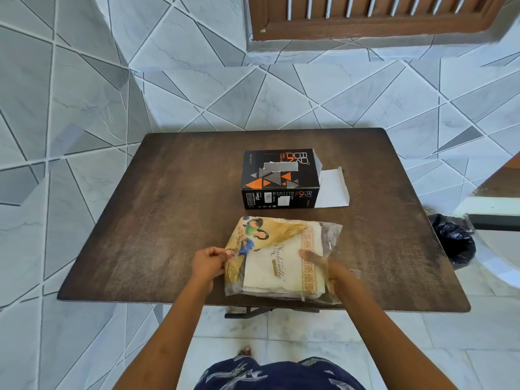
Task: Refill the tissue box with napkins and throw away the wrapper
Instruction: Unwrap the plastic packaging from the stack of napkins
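A black tissue box point(277, 178) with orange triangles stands near the middle of the brown table point(157, 209), its white end flap point(333, 188) lying open to the right. In front of it lies a clear plastic wrapper point(326, 237) holding a stack of cream napkins point(270, 274) with a printed yellow picture sheet. My left hand point(209, 264) pinches the wrapper's left edge. My right hand point(323, 266) is blurred and reaches into the wrapper's right side, fingers over the napkins.
A bin lined with a black bag point(454, 239) stands on the floor off the table's right edge. Grey patterned tiles cover the wall and floor around the table. A wooden shuttered window point(365, 15) is at the top.
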`<state>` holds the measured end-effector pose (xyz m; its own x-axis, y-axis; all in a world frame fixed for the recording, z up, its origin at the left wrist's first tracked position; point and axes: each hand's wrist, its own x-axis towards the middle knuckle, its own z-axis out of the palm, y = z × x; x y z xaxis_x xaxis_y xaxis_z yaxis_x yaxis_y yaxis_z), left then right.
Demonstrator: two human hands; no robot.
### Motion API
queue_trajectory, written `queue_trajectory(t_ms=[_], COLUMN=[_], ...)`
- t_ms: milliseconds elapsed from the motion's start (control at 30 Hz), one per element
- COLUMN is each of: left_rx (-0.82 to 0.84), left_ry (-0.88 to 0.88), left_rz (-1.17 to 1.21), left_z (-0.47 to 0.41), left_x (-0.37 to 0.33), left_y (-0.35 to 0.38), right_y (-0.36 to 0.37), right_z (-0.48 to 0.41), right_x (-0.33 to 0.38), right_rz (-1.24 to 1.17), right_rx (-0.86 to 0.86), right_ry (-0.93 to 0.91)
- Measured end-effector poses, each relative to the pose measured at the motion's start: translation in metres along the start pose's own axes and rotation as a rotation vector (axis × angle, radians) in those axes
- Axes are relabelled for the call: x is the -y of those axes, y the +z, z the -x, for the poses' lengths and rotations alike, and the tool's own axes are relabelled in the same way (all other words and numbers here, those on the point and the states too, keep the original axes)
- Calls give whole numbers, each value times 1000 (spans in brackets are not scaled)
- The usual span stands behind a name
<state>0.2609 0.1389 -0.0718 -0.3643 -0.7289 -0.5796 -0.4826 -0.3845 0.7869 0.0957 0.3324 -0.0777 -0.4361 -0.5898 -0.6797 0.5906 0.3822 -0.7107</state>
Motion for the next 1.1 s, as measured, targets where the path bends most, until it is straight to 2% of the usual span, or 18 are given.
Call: queue_trajectory(t_ms=[233, 367, 433, 667, 867, 933, 1033, 1100], left_rx=[-76, 114, 134, -105, -372, -298, -32, 6], left_ry=[-1, 45, 83, 145, 84, 50, 123, 101], left_rz=[5, -70, -38, -26, -34, 6, -45, -98], left_z=[-4, 9, 11, -11, -27, -27, -24, -23], left_x=[-9, -9, -3, 6, 7, 5, 0, 3], left_y=[-16, 1, 10, -11, -50, -49, -38, -28], right_y=[-9, -4, -1, 1, 8, 12, 19, 25], right_z=[-1, 1, 1, -5, -8, -7, -8, -10], right_x=[-3, -5, -6, -9, -4, -2, 0, 1], right_rz=[-112, -133, -95, -112, -123, -112, -104, -100], right_rx=[-108, -111, -120, -114, -97, -89, -73, -55], right_ry=[39, 22, 17, -10, -21, -18, -30, -38])
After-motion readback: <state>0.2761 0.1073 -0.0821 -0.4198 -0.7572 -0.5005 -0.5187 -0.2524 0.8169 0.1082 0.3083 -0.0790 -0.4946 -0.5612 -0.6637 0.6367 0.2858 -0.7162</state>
